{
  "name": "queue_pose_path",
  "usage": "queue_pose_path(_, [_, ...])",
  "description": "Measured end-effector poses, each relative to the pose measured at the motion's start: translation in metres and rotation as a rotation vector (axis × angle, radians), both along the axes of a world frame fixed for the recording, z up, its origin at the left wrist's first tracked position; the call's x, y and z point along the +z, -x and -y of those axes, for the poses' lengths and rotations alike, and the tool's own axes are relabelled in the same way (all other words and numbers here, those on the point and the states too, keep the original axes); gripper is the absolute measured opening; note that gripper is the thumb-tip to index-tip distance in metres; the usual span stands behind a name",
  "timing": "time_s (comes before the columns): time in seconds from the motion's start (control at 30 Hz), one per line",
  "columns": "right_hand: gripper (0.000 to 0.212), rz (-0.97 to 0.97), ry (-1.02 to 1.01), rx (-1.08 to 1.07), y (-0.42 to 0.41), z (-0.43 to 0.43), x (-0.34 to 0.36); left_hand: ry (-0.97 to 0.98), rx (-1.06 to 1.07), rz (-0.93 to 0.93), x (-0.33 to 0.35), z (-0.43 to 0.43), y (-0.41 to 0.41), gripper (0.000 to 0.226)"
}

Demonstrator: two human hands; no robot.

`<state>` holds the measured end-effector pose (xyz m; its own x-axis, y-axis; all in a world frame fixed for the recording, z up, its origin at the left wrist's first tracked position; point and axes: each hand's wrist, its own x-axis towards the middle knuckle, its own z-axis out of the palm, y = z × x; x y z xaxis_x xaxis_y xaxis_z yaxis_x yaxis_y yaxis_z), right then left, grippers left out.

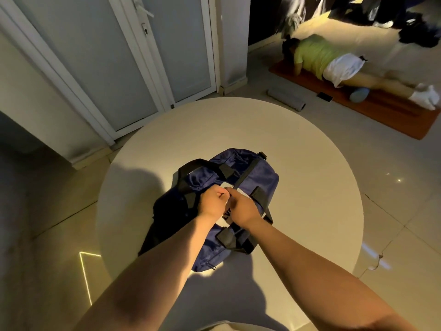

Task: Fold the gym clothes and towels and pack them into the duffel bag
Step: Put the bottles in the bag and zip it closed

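A navy duffel bag [253, 180] with black straps lies on the round white table [310, 163], near its front left. My left hand [213, 203] grips the bag's top edge by the opening, fingers curled. My right hand [243, 207] is closed right beside it, pinching the bag at the zipper line. A bit of white fabric with dark lettering [226, 215] shows between the hands inside the opening. What else is in the bag is hidden.
A person in a yellow-green shirt lies on an orange mat [393, 115] on the floor at the back right, with a grey foam roller [286, 99] and a phone [325, 96] nearby. White doors [119, 68] stand behind the table. Dark clothes [420, 34] lie far right.
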<state>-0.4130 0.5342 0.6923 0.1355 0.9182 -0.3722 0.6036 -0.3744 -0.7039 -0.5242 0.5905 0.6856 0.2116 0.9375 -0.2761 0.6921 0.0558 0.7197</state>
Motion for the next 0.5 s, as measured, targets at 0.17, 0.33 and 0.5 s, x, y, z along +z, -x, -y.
queue_pose_path(0.17, [0.06,0.047,-0.064,-0.094,0.007,0.002,0.0,-0.049,-0.016,0.085,0.011,0.011,0.015,0.005])
queue_pose_path(0.33, [0.062,0.094,-0.085,-0.093,0.015,0.007,0.005,-0.02,0.053,0.098,0.012,0.021,0.024,0.015])
queue_pose_path(0.5, [0.052,0.089,-0.202,-0.06,0.019,0.014,-0.001,0.133,0.153,0.21,0.027,0.016,0.023,0.021])
